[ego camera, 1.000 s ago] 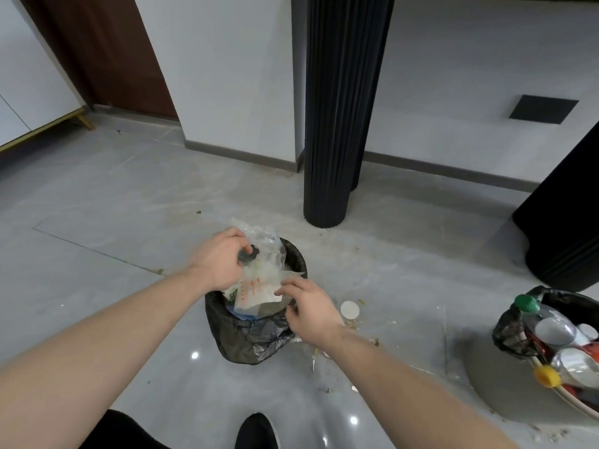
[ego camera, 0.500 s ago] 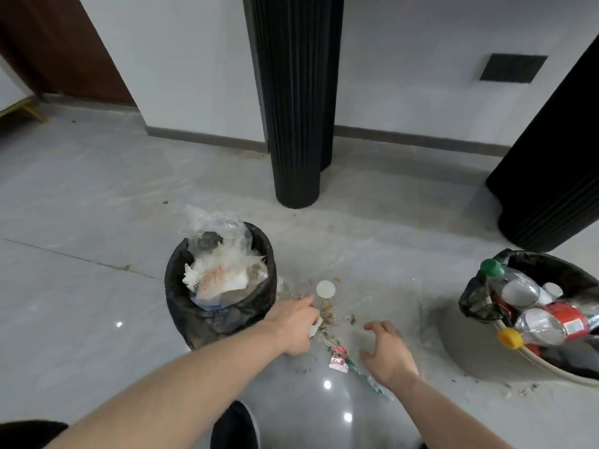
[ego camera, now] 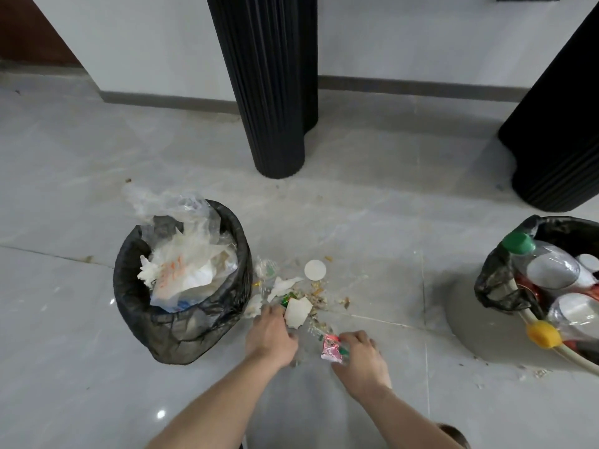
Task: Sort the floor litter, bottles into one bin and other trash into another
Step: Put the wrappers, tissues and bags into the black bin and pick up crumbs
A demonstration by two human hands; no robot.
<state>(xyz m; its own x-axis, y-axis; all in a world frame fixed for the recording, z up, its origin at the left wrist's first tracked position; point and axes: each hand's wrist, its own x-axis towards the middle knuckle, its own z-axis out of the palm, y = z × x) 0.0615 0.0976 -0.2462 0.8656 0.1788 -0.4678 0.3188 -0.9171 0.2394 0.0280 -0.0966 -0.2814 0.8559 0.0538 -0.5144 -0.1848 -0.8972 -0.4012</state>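
A black-bagged trash bin at left is filled with plastic bags and paper. A second black-bagged bin at the right edge holds plastic bottles. Between them litter lies on the floor: a white round lid, torn white paper, crumbs and wrappers. My left hand is down on the floor litter, gripping a white paper scrap. My right hand pinches a pink wrapper at floor level.
A black ribbed pillar stands behind the litter, and another black ribbed column rises at the far right. A white wall with a grey baseboard runs along the back. Grey tile floor spreads to the left.
Both hands left the left bin and dropped to the floor litter. My left hand closed on the paper scrap and my right hand moved left onto the pink wrapper.
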